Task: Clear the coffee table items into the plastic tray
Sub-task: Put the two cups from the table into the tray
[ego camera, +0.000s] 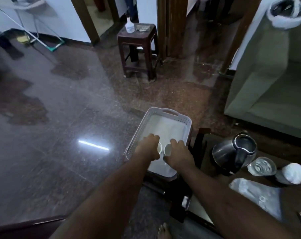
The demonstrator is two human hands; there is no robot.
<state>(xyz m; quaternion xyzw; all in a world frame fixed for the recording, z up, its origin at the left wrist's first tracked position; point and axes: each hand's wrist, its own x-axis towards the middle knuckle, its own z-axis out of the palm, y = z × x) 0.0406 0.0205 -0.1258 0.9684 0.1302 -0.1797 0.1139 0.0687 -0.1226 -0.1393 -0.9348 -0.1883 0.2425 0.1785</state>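
Head view: both arms reach forward over the white plastic tray (165, 118), a perforated-wall tray with a handle cut-out at its far end, sitting left of the dark tabletop (206, 152). Left hand (149, 149) has its fingers curled down around a small white cup (159, 147); right hand (178, 153) has its fingers curled around a second white cup (168, 150). The two cups sit side by side, just beside each other, inside the near half of the tray. On the tabletop to the right: steel kettle (234, 150), clear glass (262, 166) near it, crumpled white tissue (295, 173) further right, clear plastic bag (256, 194) nearer. A dark stool (137, 50) stands far on the floor.
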